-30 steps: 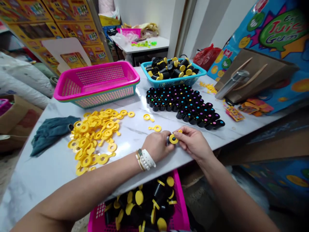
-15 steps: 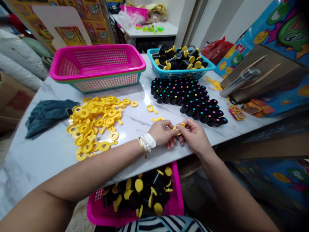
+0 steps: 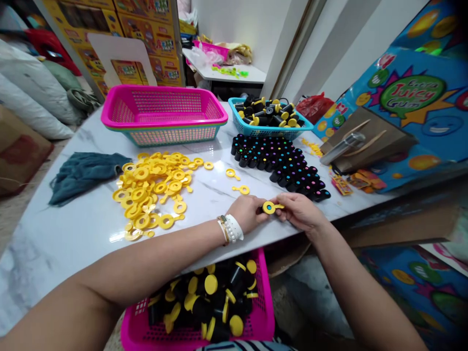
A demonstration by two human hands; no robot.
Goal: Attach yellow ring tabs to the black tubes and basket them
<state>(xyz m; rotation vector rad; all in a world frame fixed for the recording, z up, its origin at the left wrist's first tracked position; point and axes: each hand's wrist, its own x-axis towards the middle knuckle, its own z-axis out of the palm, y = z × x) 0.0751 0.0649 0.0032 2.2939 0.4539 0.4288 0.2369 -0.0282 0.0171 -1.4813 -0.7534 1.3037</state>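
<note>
Near the table's front edge, my left hand [image 3: 246, 213] is closed around a small black cylinder, mostly hidden by the fingers. A yellow ring cap [image 3: 268, 207] sits at its top, with a blue dot showing through the hole. My right hand [image 3: 300, 212] is closed at the cap's tab, thumb and fingers pinching it. Two loose yellow ring caps [image 3: 244, 189] lie just beyond my hands. To the left spreads a pile of yellow ring caps [image 3: 146, 183]. Black cylinders [image 3: 281, 163] with coloured dots on top stand upright in rows at the right.
Behind stand stacked pink and teal baskets [image 3: 164, 122] and a blue basket [image 3: 270, 130] of black-and-yellow pieces. A pink basket [image 3: 268, 302] below the table edge holds more. Dark cloth [image 3: 86, 175] lies left; a paper bag [image 3: 380, 136] and clear tube stand right.
The yellow ring cap has turned so its ring faces up, with a blue dot now visible in it. My right hand has shifted slightly right, onto the tab. The camera view has tilted up.
</note>
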